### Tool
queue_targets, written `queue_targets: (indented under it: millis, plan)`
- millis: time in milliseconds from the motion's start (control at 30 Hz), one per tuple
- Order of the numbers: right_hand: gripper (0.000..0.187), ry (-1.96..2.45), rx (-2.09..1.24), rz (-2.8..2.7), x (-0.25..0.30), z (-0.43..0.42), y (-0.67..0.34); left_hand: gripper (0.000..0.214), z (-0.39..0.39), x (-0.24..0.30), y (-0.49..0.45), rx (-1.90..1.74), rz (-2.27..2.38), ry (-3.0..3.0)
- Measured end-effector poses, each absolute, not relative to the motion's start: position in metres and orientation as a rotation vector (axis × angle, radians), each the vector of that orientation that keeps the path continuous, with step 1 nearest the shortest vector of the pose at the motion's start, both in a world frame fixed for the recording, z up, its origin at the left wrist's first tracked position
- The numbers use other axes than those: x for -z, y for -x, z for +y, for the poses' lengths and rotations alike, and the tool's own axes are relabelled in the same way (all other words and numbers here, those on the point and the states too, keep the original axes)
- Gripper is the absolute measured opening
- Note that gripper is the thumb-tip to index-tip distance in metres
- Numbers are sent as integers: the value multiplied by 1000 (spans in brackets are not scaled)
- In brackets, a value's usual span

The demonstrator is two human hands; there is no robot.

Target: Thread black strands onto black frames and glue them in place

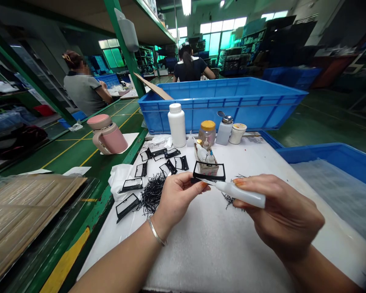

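My left hand (178,197) pinches the near left corner of a black plastic frame (209,177), holding it up over the white tabletop. Closed around a white squeeze bottle (242,195) is my right hand (283,211); the bottle's thin nozzle points left and reaches the frame's near edge. I cannot tell whether any liquid comes out. Left of my left hand lies a pile of thin black strips (153,192). Several similar black frames (132,185) are spread around that pile. More black strips (229,199) lie partly hidden behind the squeeze bottle.
A small box of bottles (208,169) stands beyond the held frame. Behind it are a white bottle (177,126), a yellow-lidded jar (208,131), a pump bottle (224,132) and a large blue crate (225,108). A pink mug (110,136) sits left. Two people (82,87) sit farther off.
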State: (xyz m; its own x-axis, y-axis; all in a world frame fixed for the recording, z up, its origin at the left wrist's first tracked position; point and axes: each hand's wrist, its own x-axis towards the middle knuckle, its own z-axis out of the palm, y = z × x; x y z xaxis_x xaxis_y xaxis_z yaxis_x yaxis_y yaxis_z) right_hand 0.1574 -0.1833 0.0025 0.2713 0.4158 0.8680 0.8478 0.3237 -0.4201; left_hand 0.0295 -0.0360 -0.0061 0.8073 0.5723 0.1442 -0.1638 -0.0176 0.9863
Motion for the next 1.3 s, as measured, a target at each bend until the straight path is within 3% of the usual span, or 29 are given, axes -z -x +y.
queue_targets:
  millis: [1300]
  plan:
    - [37,1257,391,-1355,-3,-185,-157,8,-35,9,-30,-618,309,-1430]
